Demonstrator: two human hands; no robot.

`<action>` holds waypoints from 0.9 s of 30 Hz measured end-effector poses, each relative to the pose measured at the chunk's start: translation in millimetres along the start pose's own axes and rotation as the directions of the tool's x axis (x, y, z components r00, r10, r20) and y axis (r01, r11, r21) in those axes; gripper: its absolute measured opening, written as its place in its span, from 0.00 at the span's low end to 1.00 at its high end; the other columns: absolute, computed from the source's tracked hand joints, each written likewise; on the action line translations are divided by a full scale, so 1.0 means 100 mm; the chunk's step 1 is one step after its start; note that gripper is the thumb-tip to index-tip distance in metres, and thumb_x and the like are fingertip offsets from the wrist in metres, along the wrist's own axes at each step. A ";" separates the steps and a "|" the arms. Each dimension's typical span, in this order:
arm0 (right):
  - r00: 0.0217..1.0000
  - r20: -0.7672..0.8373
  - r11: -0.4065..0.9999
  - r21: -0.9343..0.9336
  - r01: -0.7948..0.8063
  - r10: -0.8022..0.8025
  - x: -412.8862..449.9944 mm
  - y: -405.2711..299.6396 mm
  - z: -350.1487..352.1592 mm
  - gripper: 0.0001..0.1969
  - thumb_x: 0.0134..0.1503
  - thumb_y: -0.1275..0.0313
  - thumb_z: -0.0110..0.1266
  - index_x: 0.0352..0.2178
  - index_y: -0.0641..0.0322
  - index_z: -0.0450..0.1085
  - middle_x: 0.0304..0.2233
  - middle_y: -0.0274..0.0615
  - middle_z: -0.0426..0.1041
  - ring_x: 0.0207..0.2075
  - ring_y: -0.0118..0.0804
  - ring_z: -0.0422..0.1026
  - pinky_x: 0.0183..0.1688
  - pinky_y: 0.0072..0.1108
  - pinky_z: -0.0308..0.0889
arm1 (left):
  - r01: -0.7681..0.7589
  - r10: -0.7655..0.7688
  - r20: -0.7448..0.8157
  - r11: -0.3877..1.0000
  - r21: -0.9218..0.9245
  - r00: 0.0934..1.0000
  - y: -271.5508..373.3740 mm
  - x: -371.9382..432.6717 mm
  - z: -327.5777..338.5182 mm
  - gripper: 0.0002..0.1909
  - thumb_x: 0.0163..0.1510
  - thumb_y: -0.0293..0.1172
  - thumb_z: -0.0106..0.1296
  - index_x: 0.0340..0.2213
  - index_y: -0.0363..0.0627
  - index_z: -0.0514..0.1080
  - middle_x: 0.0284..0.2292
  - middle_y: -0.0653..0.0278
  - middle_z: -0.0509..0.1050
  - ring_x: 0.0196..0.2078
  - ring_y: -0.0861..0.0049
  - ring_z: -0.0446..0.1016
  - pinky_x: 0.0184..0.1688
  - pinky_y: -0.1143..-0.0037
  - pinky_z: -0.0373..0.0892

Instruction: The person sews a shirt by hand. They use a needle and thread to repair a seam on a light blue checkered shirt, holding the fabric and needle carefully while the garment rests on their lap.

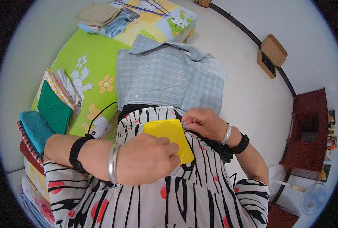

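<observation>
My left hand (146, 159) is bent across my body, its curled fingers resting at the lower edge of a flat yellow rectangular packet (169, 131); whether they grip it cannot be told. The packet lies against my striped dress (134, 196). Right of the packet, my right hand (204, 122) has its fingertips pinched together near the dress and some dark fabric; what lies between them is hidden. Beyond both hands, a grey-blue checked shirt (169, 74) is spread over the bed's edge and my lap, its collar pointing away from me.
Folded clothes, including a green piece (53, 105) and a teal piece (36, 128), lie on the green bedding (69, 48) at left. A beige folded garment (97, 14) and purple hangers (146, 10) are farther back. An open cardboard box (273, 54) and a fan (312, 198) stand right.
</observation>
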State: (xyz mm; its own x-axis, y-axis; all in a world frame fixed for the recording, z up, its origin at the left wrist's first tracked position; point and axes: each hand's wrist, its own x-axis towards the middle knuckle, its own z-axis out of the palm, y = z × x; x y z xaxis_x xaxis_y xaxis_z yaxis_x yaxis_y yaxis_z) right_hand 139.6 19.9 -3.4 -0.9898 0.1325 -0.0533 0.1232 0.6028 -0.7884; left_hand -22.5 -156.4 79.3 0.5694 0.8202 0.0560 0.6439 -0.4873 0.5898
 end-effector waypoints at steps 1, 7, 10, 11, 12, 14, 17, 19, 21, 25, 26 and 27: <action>0.998 -0.029 0.998 -0.043 -0.048 0.047 0.02 -0.02 0.00 0.07 0.44 0.77 0.55 0.28 0.62 0.69 0.23 0.37 0.70 0.24 0.33 0.69 0.27 0.19 0.64 | -0.002 0.001 0.023 0.999 0.039 1.000 0.02 0.01 -0.02 0.05 0.38 0.27 0.48 0.21 0.39 0.68 0.23 0.61 0.67 0.27 0.69 0.70 0.25 0.72 0.67; 0.981 -0.034 0.960 -0.216 0.177 -0.189 0.09 0.13 0.05 0.04 0.44 0.75 0.53 0.25 0.61 0.67 0.22 0.39 0.68 0.24 0.38 0.68 0.27 0.22 0.63 | -0.072 0.072 0.002 0.997 0.035 0.997 -0.02 0.04 0.03 0.08 0.38 0.30 0.50 0.20 0.41 0.62 0.23 0.62 0.62 0.25 0.70 0.67 0.22 0.73 0.66; 0.989 0.023 0.963 -0.226 0.146 -0.144 0.11 0.15 0.04 0.03 0.46 0.74 0.51 0.23 0.62 0.66 0.21 0.40 0.68 0.24 0.40 0.68 0.26 0.24 0.63 | -0.080 0.080 0.003 0.997 0.005 0.997 -0.04 0.03 0.04 0.09 0.37 0.30 0.50 0.21 0.41 0.62 0.23 0.63 0.62 0.25 0.70 0.67 0.22 0.73 0.66; 0.989 0.021 0.963 -0.226 0.145 -0.144 0.11 0.16 0.04 0.03 0.46 0.74 0.51 0.23 0.62 0.66 0.21 0.40 0.68 0.24 0.40 0.68 0.26 0.24 0.63 | -0.081 0.081 0.006 0.997 0.006 0.997 -0.04 0.03 0.03 0.09 0.37 0.30 0.50 0.21 0.41 0.62 0.23 0.63 0.62 0.25 0.70 0.67 0.22 0.73 0.66; 0.989 0.026 0.964 -0.223 0.145 -0.142 0.11 0.16 0.04 0.03 0.46 0.75 0.51 0.23 0.62 0.66 0.21 0.40 0.67 0.24 0.41 0.68 0.26 0.24 0.63 | -0.085 0.085 -0.004 0.996 -0.007 0.996 -0.04 0.02 0.01 0.08 0.37 0.28 0.49 0.21 0.39 0.63 0.23 0.62 0.63 0.26 0.70 0.67 0.22 0.73 0.66; 0.989 0.030 0.964 -0.220 0.145 -0.142 0.12 0.15 0.04 0.03 0.46 0.75 0.50 0.23 0.63 0.66 0.21 0.40 0.67 0.23 0.41 0.67 0.26 0.25 0.62 | -0.088 0.088 -0.012 0.996 -0.018 0.996 -0.04 -0.01 0.00 0.07 0.36 0.26 0.48 0.21 0.38 0.64 0.23 0.62 0.64 0.27 0.70 0.67 0.22 0.73 0.66; 0.992 0.043 0.972 -0.198 0.123 -0.116 0.15 0.14 0.03 0.03 0.46 0.76 0.50 0.23 0.64 0.66 0.21 0.42 0.67 0.24 0.42 0.67 0.26 0.25 0.62 | -0.121 0.121 -0.055 0.993 -0.011 0.991 -0.03 -0.06 0.01 0.08 0.35 0.25 0.49 0.20 0.37 0.63 0.23 0.61 0.63 0.26 0.70 0.67 0.22 0.73 0.65; 0.994 0.033 0.981 -0.161 0.111 -0.107 0.15 0.20 0.04 0.03 0.46 0.77 0.50 0.22 0.66 0.65 0.21 0.43 0.67 0.24 0.43 0.67 0.26 0.26 0.62 | -0.130 0.117 -0.189 0.990 -0.056 0.975 -0.02 -0.07 0.02 0.08 0.34 0.25 0.50 0.19 0.38 0.62 0.22 0.60 0.62 0.24 0.69 0.66 0.20 0.74 0.65; 0.993 0.025 0.980 -0.163 0.115 -0.113 0.16 0.26 0.06 0.03 0.45 0.77 0.51 0.22 0.66 0.66 0.20 0.43 0.68 0.23 0.43 0.67 0.26 0.26 0.62 | -0.133 0.120 -0.177 0.989 -0.062 0.977 0.04 -0.10 -0.06 0.07 0.37 0.24 0.50 0.22 0.37 0.64 0.24 0.60 0.64 0.25 0.69 0.68 0.23 0.74 0.66; 0.996 0.017 0.984 -0.155 0.086 -0.084 0.20 0.30 0.08 0.03 0.43 0.77 0.53 0.22 0.65 0.66 0.20 0.44 0.68 0.22 0.44 0.67 0.25 0.27 0.62 | -0.196 0.170 -0.280 0.978 -0.067 0.945 0.07 -0.15 -0.15 0.05 0.41 0.24 0.50 0.24 0.37 0.67 0.26 0.59 0.67 0.25 0.69 0.70 0.25 0.75 0.68; 0.996 0.016 0.984 -0.157 0.090 -0.089 0.20 0.31 0.09 0.03 0.43 0.77 0.53 0.22 0.65 0.66 0.20 0.44 0.68 0.22 0.44 0.67 0.25 0.27 0.62 | -0.194 0.170 -0.279 0.979 -0.063 0.945 0.06 -0.14 -0.15 0.05 0.41 0.24 0.50 0.24 0.37 0.67 0.26 0.59 0.67 0.25 0.69 0.70 0.25 0.75 0.68; 0.997 0.013 0.982 -0.168 0.082 -0.081 0.21 0.31 0.08 0.04 0.42 0.77 0.53 0.23 0.65 0.67 0.19 0.45 0.68 0.21 0.43 0.68 0.25 0.26 0.63 | -0.176 0.155 -0.265 0.983 -0.058 0.952 0.03 -0.14 -0.13 0.05 0.40 0.24 0.50 0.23 0.37 0.67 0.26 0.59 0.67 0.25 0.69 0.70 0.24 0.75 0.69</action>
State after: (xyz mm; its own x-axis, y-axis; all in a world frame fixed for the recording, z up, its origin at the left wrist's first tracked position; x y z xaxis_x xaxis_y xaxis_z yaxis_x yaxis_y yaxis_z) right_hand 122.4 34.9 -34.4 -0.9973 0.0730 0.0025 0.0521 0.7350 -0.6761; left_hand -34.6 -165.3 90.9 0.5061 0.7846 0.3580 0.5031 -0.6058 0.6164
